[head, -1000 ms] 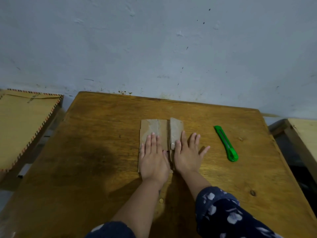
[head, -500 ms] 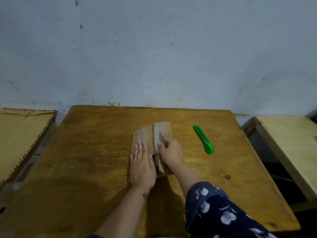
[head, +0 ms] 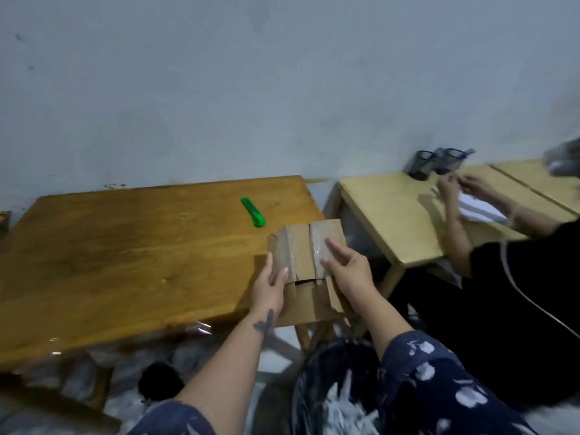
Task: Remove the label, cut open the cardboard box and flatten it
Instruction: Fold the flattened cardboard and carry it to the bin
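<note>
Flattened box (head: 306,246) now lifted off table (head: 125,262), long axis away, in both hands' grip.

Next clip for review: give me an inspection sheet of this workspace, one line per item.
Surface: brown wooden table, bare apart from the cutter.
Job's things: flattened cardboard box, taped, held at the table's right corner; green cutter lying on the table.
Clutter: clear plastic at the table's front edge.
Hands: left hand and right hand both grip the cardboard.
Cables: nothing seen.
Surroundings: grey wall; second person at a pale table with dark cups.
</note>
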The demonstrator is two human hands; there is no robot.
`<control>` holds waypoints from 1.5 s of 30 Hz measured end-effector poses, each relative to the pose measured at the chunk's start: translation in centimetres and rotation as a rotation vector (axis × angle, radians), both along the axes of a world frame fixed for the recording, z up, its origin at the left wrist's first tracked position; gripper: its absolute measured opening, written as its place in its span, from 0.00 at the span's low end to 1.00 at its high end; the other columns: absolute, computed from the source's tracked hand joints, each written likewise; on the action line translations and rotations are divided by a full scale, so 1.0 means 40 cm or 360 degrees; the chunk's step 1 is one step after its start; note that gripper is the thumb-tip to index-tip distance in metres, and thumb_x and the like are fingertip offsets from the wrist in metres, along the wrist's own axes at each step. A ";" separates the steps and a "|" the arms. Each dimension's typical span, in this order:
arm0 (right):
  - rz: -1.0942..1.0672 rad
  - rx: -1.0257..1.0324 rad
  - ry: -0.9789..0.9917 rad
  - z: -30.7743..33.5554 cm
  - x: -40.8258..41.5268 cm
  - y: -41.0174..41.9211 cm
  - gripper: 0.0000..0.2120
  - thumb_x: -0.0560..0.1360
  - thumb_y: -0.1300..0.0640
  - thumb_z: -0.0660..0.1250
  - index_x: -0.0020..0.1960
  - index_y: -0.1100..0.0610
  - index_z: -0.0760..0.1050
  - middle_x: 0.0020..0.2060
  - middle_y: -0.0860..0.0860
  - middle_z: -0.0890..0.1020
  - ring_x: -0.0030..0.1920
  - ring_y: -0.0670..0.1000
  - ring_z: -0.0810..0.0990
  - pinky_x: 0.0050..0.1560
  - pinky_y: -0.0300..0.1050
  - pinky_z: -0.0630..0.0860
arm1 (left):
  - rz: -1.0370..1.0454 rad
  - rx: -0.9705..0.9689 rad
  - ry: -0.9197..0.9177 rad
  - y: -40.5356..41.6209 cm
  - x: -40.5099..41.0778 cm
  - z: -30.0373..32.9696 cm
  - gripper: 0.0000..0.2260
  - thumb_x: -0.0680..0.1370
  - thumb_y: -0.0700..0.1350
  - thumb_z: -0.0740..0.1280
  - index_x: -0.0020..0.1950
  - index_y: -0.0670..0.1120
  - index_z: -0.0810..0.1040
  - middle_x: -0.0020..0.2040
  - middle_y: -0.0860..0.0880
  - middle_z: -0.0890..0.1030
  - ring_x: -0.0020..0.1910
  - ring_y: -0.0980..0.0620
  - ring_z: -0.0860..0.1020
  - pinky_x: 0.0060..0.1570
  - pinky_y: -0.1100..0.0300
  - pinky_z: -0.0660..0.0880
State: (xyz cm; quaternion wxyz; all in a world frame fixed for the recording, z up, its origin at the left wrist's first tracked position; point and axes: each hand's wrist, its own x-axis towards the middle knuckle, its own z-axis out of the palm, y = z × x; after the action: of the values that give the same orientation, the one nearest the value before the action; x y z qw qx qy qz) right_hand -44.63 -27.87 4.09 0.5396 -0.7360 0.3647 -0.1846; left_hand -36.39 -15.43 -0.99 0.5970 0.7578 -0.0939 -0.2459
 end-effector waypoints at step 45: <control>-0.0422 0.0800 0.1425 -1.531 -0.487 -0.170 0.26 0.76 0.60 0.59 0.72 0.65 0.61 0.63 0.63 0.74 0.64 0.63 0.73 0.60 0.48 0.69 | -0.1891 0.1613 -0.0297 -0.364 -0.419 -1.427 0.32 0.80 0.50 0.59 0.77 0.46 0.45 0.75 0.41 0.56 0.71 0.39 0.60 0.67 0.44 0.64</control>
State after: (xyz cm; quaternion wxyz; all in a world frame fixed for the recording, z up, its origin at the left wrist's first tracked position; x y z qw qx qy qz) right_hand -64.09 -34.69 -57.14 0.4629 -0.5384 0.6824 0.1741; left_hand -53.16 -29.97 -58.06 -0.0632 0.7780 -0.4095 -0.4722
